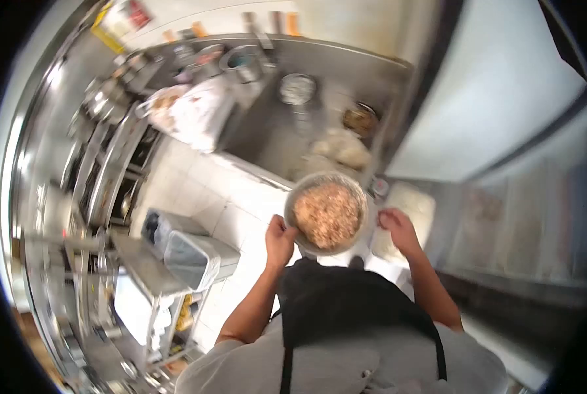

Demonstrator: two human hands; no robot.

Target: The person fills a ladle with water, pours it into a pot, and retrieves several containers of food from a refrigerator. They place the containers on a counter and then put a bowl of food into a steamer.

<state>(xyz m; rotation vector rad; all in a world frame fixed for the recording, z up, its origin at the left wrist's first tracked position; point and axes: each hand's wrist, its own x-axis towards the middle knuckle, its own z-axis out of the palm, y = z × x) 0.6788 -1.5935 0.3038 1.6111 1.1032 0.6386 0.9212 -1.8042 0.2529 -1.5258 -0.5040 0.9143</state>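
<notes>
A round metal bowl (294,243) full of a pinkish-brown, crumbly, minced-looking food (329,215) is in front of my black apron (346,302). My left hand (280,241) is closed on the bowl's left rim, thumb towards the inside. To the right of the bowl is my right hand (398,230), its fingers loosely bent and a little apart. A narrow gap seems to separate it from the rim; blur softens the fingertips. Just beyond that hand lies a pale rectangular tub (413,209).
Ahead is a steel sink (260,141) holding a white-filled round container (298,88), a dark bowl (361,120) and pale bags (342,150). Grey bins (201,256) and a steel trolley (145,266) stand left. A large pale door or panel (484,92) rises at right.
</notes>
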